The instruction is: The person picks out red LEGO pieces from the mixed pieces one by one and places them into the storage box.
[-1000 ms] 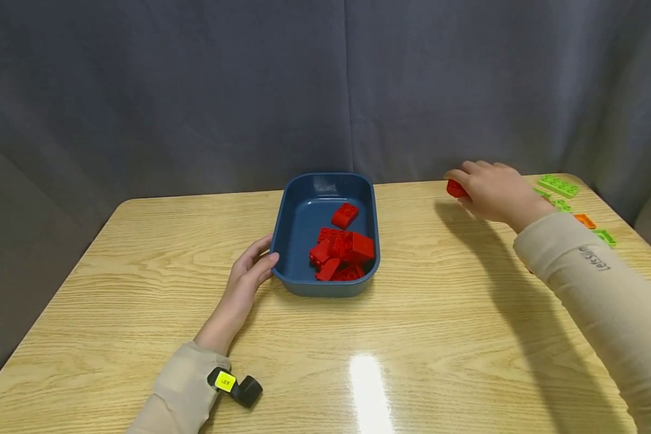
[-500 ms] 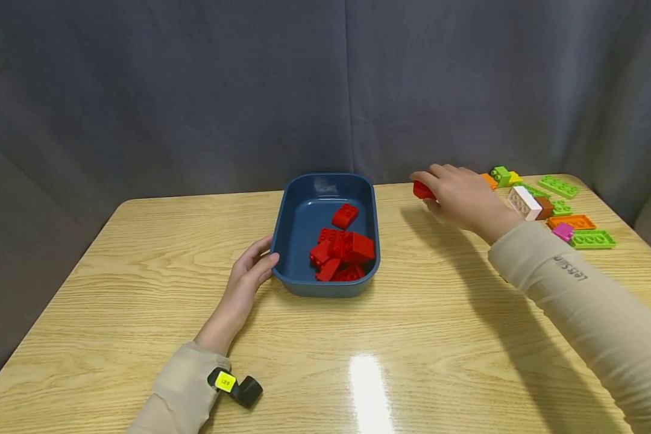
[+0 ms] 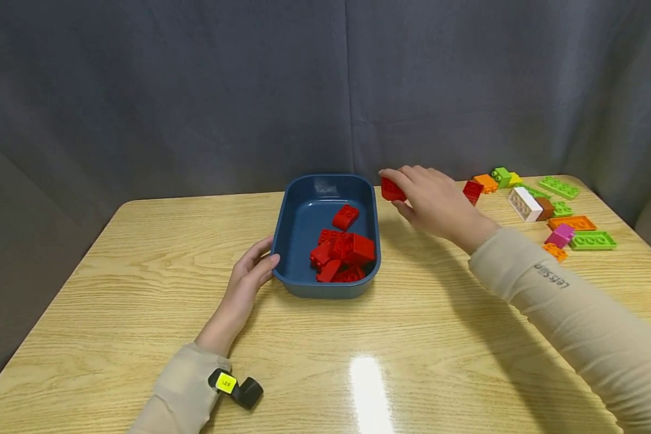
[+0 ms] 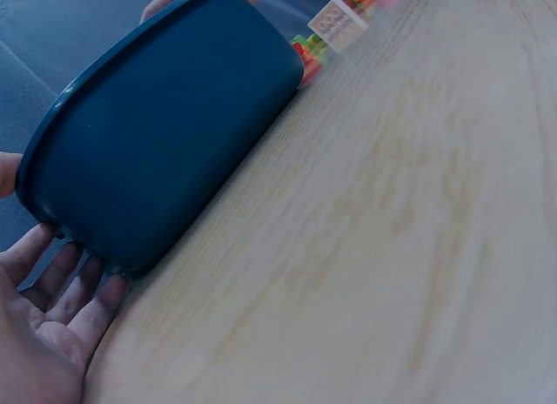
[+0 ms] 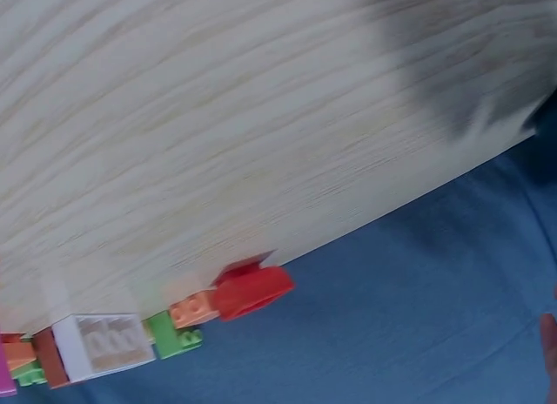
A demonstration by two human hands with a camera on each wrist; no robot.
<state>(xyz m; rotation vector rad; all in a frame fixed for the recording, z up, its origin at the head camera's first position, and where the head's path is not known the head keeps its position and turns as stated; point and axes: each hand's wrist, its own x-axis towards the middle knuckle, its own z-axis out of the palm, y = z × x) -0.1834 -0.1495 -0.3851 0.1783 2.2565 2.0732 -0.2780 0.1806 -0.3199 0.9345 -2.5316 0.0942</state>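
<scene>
In the head view a deep blue tub [image 3: 333, 290] stands mid-table, with several red toy building bricks [image 3: 347, 247] heaped toward its near right. My left hand [image 3: 252, 268] holds the tub's left side, thumb at the rim. The left wrist view has its fingertips [image 4: 109, 291] against the outer wall. Just right of the tub's far right corner, my right hand [image 3: 431, 202] is raised above the table. Between thumb and fingers it pinches a red brick [image 3: 392, 190], partly covered by the hand. Only a sliver of that hand enters the right wrist view.
Another red brick [image 3: 472, 191] lies behind the right wrist. Farther right are an orange brick [image 3: 486, 183], a white brick [image 3: 525, 204], a magenta brick [image 3: 561, 235] and several green and orange pieces. A grey curtain [image 3: 239, 96] hangs behind the table's far edge.
My right hand has carried the red brick leftward to beside the tub, uncovering the loose bricks at the right. The left hand keeps its place on the tub.
</scene>
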